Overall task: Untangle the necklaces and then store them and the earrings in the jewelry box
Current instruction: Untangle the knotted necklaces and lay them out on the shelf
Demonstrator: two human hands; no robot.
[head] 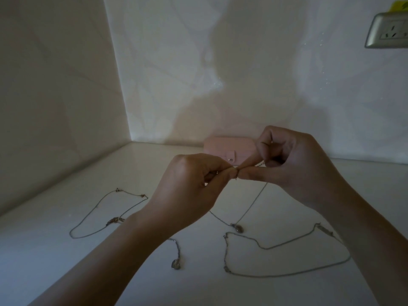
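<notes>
My left hand (194,184) and my right hand (293,164) meet fingertip to fingertip above the white table (55,261), both pinching the ends of a thin silver necklace (254,203). Its chain hangs down to a small pendant (238,228) lying on the table. A second necklace (106,214) lies in a loop at the left. A third necklace (287,258) forms a wide loop at the right. One more chain with a pendant (176,264) lies by my left forearm. The pink jewelry box (223,149), closed with a snap tab, stands by the back wall behind my hands.
White walls close in the table at the left and the back. A metal wall socket (388,32) sits high on the right.
</notes>
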